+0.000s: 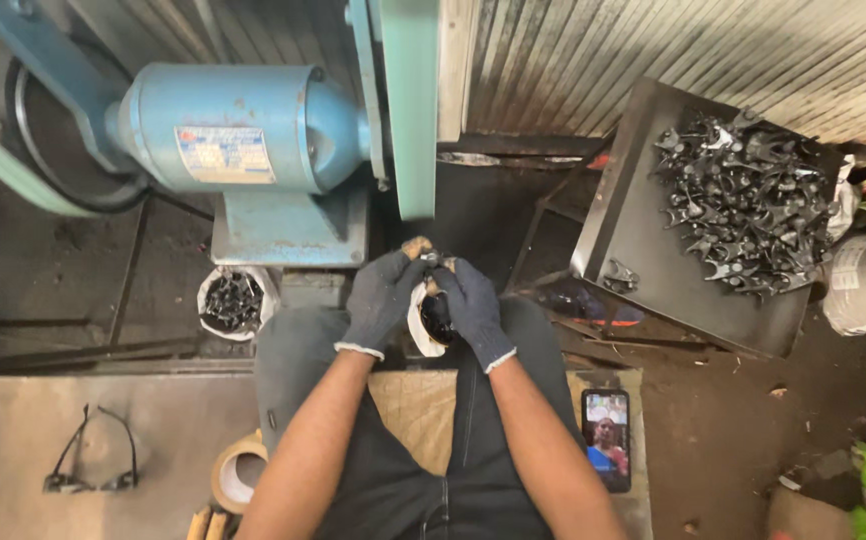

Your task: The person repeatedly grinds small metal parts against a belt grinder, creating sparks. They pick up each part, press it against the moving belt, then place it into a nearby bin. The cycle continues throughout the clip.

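Small dark metal part [430, 262] pinched between both gloved hands, just below green sanding belt [408, 110], probably positioned for grinding. Left hand [381, 298] and right hand [470, 303]: fingers curled tight on part. Tilted tray [653, 250] with similar parts [743, 200] beside right hand, within reach. Blue motor [233, 125] upper left.

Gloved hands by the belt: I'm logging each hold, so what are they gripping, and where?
Both hands, left and right, pinch a small dark metal piece at its sides; the exact grip is hidden.
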{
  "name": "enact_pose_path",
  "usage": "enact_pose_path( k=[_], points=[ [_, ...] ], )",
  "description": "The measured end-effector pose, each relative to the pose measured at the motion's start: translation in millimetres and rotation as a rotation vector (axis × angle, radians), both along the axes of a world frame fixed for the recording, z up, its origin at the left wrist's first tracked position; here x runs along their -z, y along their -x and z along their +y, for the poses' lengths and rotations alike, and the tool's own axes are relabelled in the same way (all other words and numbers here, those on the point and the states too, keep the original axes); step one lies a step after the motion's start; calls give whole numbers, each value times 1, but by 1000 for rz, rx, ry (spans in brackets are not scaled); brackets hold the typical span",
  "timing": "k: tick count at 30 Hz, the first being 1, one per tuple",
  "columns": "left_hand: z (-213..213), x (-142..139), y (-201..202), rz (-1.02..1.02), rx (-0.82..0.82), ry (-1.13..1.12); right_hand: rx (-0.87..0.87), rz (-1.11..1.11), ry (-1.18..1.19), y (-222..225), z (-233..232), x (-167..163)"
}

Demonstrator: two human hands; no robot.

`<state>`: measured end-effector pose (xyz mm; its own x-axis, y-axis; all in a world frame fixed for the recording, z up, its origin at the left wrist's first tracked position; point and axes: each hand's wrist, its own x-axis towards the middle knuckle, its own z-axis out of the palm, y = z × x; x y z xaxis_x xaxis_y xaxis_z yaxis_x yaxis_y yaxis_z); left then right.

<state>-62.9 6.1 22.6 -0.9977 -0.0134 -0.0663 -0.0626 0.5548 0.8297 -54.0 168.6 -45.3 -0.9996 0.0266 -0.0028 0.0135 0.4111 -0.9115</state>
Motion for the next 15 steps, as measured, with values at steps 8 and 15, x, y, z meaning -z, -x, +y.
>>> enact_pose_path(
  k=[8,15],
  points=[
    [23,26,24,-133,-329,-371,-250,-6,235,68,14,8],
    [11,46,34,-123,-336,-120,-68,14,262,56,-22,41]
  ],
)
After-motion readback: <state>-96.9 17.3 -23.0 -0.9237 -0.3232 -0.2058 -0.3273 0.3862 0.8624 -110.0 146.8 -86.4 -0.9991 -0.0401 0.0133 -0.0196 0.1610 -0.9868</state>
